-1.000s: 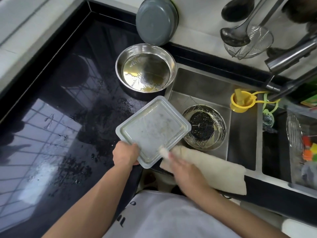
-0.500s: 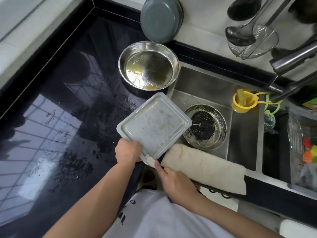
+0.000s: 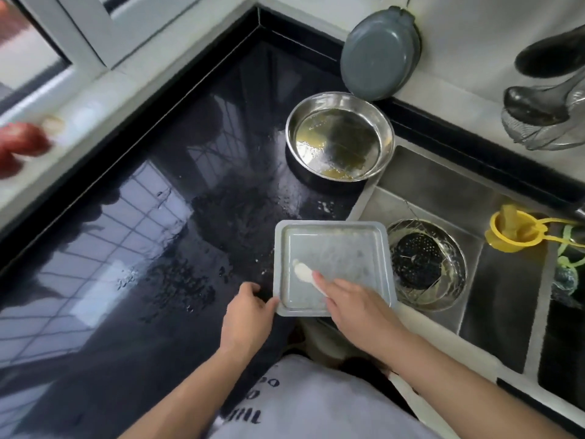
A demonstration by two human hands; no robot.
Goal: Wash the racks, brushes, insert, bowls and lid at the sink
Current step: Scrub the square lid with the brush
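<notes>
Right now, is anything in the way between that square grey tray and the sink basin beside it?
Nothing visible blocks it. The square grey metal tray already overhangs the steel sink basin, held at its corner by the left hand while the right hand scrubs it with a small white brush.

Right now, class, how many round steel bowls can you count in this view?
2: one steel bowl stands on the black counter, the other bowl sits in the sink holding a black strainer. Others may be hidden.
</notes>
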